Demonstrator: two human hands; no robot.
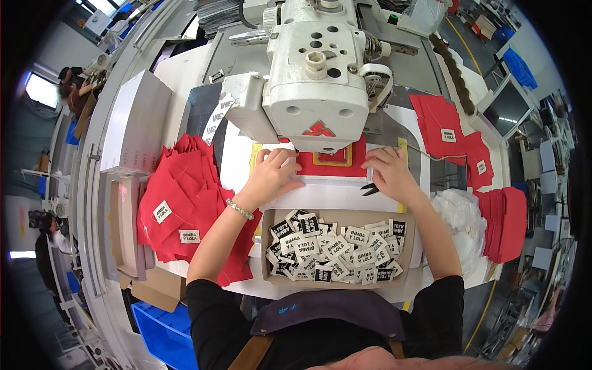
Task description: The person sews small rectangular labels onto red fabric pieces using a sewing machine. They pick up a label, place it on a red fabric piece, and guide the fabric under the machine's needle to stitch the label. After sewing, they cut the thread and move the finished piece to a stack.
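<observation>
A white sewing machine (314, 98) stands over a red fabric piece (308, 170) inside a yellow frame (349, 154). My left hand (271, 176) touches the fabric's left side with bent fingers apart. My right hand (388, 176) rests at its right side, holding a black pointed tool (369, 189), probably tweezers, while its fingertips touch near the fabric. Below both hands, a cardboard box (266, 246) holds several small black and white labels (336, 246). A loose pile of red pieces (176, 203) with labels lies beside my left arm.
Red pieces (435, 126) lie at upper right, a red stack (505, 225) and crumpled plastic (453, 228) right of my arm. A white box (132, 120) stands left, a blue crate (159, 330) lower left. Two other people (80, 98) (46, 246) are at machines far left.
</observation>
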